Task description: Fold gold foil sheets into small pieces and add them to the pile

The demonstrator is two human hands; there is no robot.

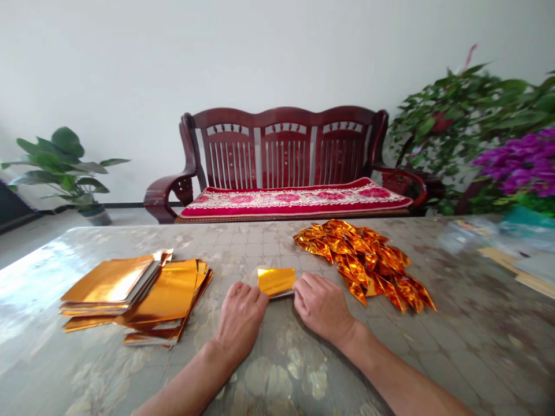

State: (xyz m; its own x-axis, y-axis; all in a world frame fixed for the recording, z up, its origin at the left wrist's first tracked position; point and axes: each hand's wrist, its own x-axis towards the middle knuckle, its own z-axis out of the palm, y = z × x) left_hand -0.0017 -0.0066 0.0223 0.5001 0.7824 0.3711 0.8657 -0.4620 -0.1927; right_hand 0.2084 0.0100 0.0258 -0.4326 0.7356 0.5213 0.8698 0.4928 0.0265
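A small sheet of gold foil paper (276, 281) lies between my hands on the table, its near edge showing a pale strip as if folded or curled. My left hand (243, 312) is closed at its left end, fingers curled under. At the right end my right hand (318, 301) grips it, also with bent fingers. The fingertips of both hands are mostly hidden. To the left rest stacks of flat gold foil sheets (158, 294). Beyond my right hand lies a heap of folded gold foil pieces (364, 260) with pointed ends.
The table (277, 375) has a patterned, shiny cover. Clear plastic bags (468, 231) and flat cardboard (515, 268) lie at its right side. Behind it stands a dark wooden bench (284, 156) with a red floral cushion (295, 199). Potted plants (71, 164) flank the bench.
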